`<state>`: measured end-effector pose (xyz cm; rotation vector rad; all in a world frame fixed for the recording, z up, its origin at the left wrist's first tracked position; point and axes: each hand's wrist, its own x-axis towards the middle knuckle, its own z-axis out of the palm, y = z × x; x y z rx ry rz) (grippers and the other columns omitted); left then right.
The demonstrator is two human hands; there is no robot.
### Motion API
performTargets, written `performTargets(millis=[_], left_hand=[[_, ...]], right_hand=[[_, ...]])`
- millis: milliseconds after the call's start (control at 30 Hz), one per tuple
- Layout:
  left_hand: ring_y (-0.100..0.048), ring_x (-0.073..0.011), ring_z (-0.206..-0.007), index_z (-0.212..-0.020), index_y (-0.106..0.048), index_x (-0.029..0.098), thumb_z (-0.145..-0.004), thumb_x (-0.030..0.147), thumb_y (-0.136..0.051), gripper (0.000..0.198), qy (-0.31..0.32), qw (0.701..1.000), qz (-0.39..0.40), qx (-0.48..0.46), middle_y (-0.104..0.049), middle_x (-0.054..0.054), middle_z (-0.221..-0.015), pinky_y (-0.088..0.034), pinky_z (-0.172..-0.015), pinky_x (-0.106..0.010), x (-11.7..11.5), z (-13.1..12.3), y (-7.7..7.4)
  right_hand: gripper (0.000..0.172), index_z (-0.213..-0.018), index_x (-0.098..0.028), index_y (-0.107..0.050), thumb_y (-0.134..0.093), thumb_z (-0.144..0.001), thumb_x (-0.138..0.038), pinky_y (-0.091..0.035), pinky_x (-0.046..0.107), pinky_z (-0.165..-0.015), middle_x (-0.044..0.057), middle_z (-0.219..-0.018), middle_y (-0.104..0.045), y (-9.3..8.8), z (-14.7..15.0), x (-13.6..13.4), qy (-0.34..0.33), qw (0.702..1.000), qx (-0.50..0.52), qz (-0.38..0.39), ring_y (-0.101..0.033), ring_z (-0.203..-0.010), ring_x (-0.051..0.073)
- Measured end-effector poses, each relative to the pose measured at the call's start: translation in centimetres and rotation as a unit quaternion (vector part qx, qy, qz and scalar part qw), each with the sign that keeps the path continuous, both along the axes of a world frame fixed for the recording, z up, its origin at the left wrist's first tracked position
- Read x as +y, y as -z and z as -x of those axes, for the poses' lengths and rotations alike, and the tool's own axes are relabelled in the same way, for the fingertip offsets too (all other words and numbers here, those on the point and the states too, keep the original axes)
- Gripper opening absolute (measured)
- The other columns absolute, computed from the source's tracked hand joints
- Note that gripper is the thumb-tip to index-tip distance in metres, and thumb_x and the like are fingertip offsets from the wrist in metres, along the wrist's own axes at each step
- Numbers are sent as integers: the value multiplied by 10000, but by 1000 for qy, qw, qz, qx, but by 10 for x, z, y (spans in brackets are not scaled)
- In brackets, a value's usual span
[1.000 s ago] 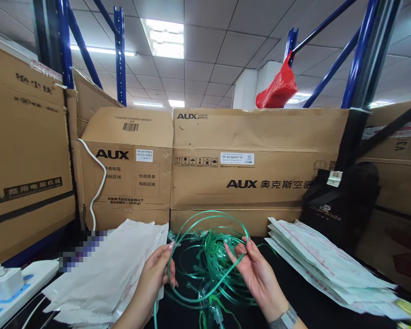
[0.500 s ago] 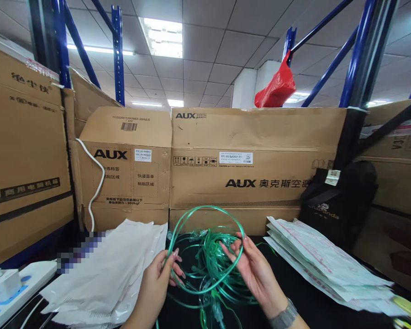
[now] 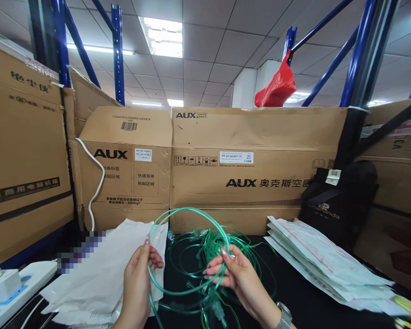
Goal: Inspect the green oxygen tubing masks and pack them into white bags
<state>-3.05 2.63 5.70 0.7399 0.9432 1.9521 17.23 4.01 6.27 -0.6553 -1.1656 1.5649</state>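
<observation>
A loop of thin green plastic tubing (image 3: pixel 188 213) is held up between both hands above a black table (image 3: pixel 301 297). My left hand (image 3: pixel 139 274) pinches the loop's left side, fingers closed on it. At the loop's right side, my right hand (image 3: pixel 234 278) grips the tubing with curled fingers; a watch sits on that wrist. Under the hands lies a tangled pile of more green tubing (image 3: pixel 205 256) with clear fittings.
White flat pouches (image 3: pixel 99 274) are stacked left of the hands; another stack of printed pouches (image 3: pixel 322 269) lies to the right. AUX cardboard boxes (image 3: pixel 246 169) wall off the back. A black bag (image 3: pixel 342 201) stands at right, a white power strip (image 3: pixel 10 285) at far left.
Both hands have shifted left and slightly down with the tubing loop. The loop has widened and now hangs partly over the left pouch stack.
</observation>
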Motion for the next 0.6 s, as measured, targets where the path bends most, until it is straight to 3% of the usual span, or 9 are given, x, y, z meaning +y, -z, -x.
performTargets(millis=[167, 300, 433, 600], left_hand=[[-563, -178, -830, -748, -653, 153, -605, 318, -680, 220, 139, 989, 47, 24, -655, -45, -794, -436, -732, -258, 2, -14, 10], [-421, -253, -1118, -856, -652, 178, -692, 281, -597, 201, 243, 964, 102, -23, -569, -96, -1108, -429, -804, -345, -7, -25, 9], [-507, -258, -1039, -1081, -550, 261, -729, 253, -573, 352, 305, 935, 132, -126, -496, -77, -1206, -437, -822, -408, -13, -29, 6], [-563, -248, -979, -1248, -345, 340, -788, 319, -501, 487, 356, 916, 101, -156, -477, -86, -1219, -399, -870, -450, -14, -27, 4]], right_hand=[[250, -830, -178, -412, -590, -735, -325, -508, 402, -697, 77, -781, -676, -5, -5, 3, 98, 993, 68, -10, -659, -721, 225], [240, -845, -179, -433, -604, -727, -299, -507, 412, -714, 88, -842, -681, -5, -7, 3, 157, 981, 105, -34, -655, -760, 238], [198, -849, -189, -441, -579, -748, -291, -513, 417, -703, 81, -868, -678, -6, -4, -5, 193, 971, 124, -65, -650, -785, 242], [173, -799, -200, -425, -566, -762, -293, -499, 453, -737, 63, -849, -683, -7, 4, -17, 224, 956, 148, -119, -646, -809, 243]])
